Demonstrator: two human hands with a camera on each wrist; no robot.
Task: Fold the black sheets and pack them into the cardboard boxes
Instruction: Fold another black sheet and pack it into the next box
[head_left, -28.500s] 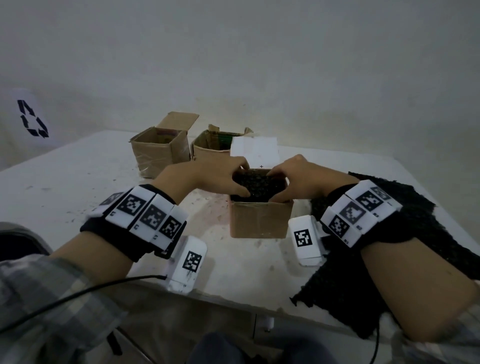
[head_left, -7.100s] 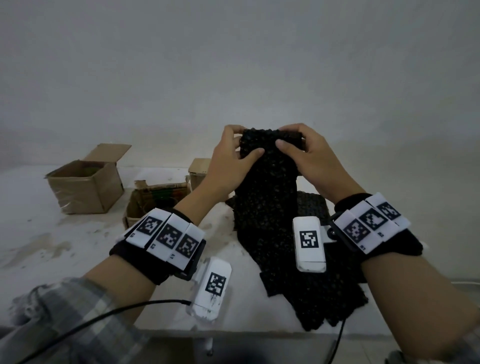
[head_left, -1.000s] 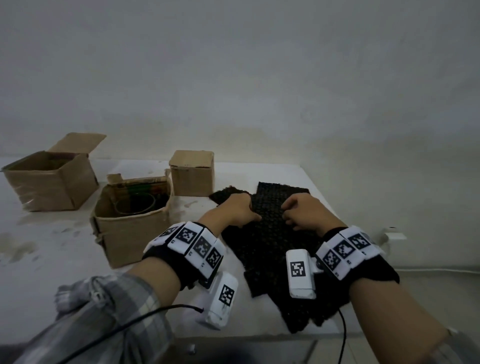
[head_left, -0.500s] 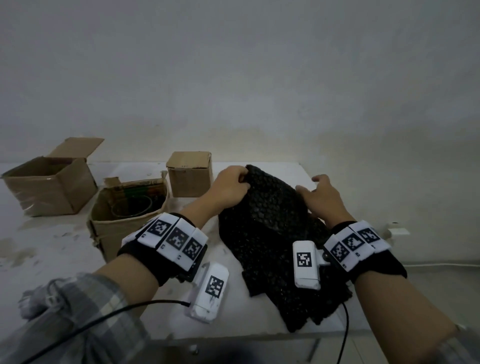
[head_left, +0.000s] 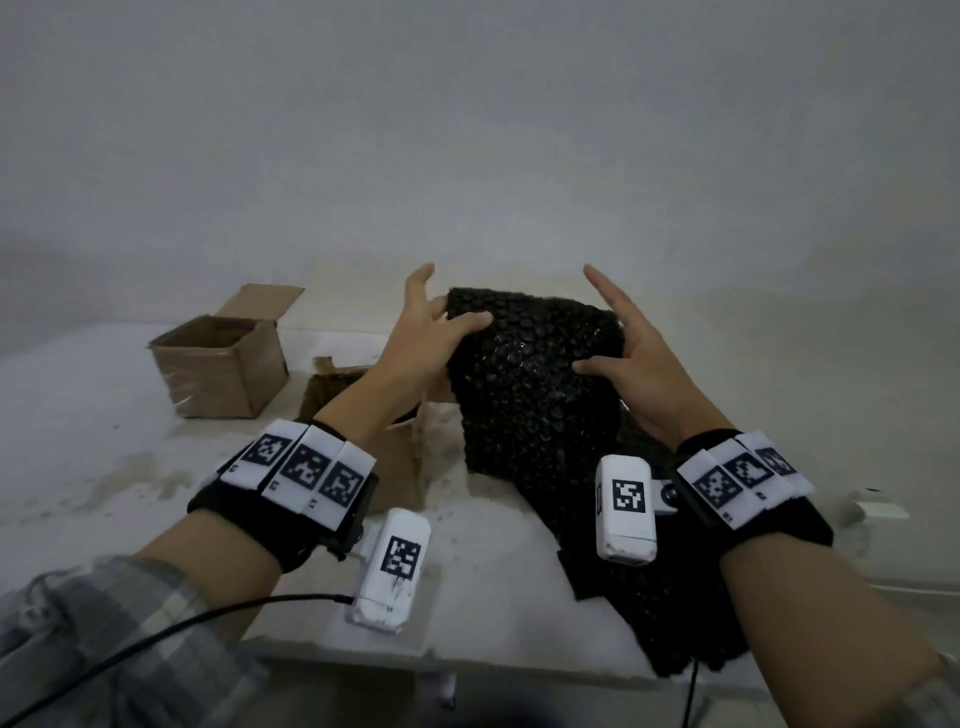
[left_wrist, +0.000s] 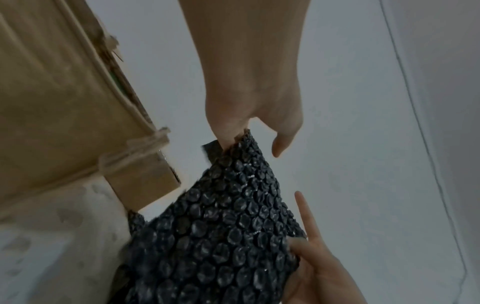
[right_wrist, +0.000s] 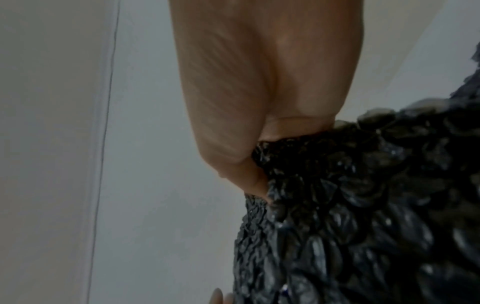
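A black bubble-wrap sheet (head_left: 530, 384) hangs upright above the table, held by its top corners. My left hand (head_left: 441, 327) pinches the top left corner, thumb on the front and index finger pointing up. My right hand (head_left: 608, 348) pinches the top right corner the same way. The left wrist view shows the left hand (left_wrist: 249, 123) on the sheet (left_wrist: 221, 236) and the right hand (left_wrist: 319, 267) on its far edge. In the right wrist view the right hand (right_wrist: 259, 133) grips the bubbled sheet (right_wrist: 363, 205). An open cardboard box (head_left: 223, 374) stands at the back left.
A second open box (head_left: 332, 389) sits behind my left forearm, partly hidden. More black sheets (head_left: 675, 597) lie at the table's right front corner and overhang its edge. The white table (head_left: 104, 457) is stained on the left. A wall stands close behind.
A second ago both hands rested on the sheet lying flat. They have since taken its far edge and lifted it upright, higher than half a second ago.
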